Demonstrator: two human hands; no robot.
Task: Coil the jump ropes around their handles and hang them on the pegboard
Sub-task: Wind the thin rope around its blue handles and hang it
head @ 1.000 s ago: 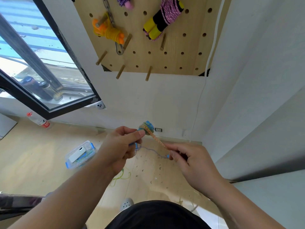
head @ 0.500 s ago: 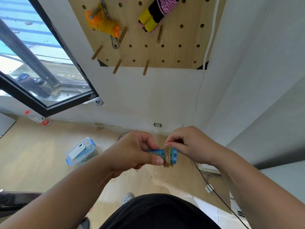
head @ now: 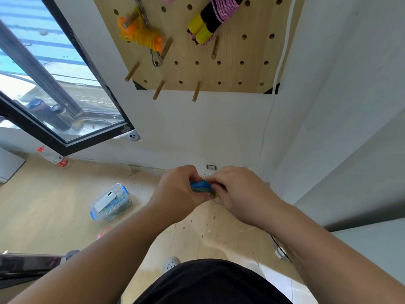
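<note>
Rope: blue jump rope [head: 201, 186] sits between your left hand [head: 177, 189] and right hand [head: 237, 190], both squeezed on it | feel: light, bendy cord, hard handles | hold: pinch the handles so loops stay | pegboard [head: 219, 69] is far, up.

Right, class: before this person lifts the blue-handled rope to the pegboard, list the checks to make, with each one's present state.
1. Both hands on the bundle: left hand and right hand grip the blue handles: ok.
2. Rope fully coiled: mostly hidden by the fingers: cannot tell.
3. Loose end secured: cannot tell.
4. Free peg on the pegboard: ok.
5. Orange rope and pink rope clear of that peg: ok.
</note>
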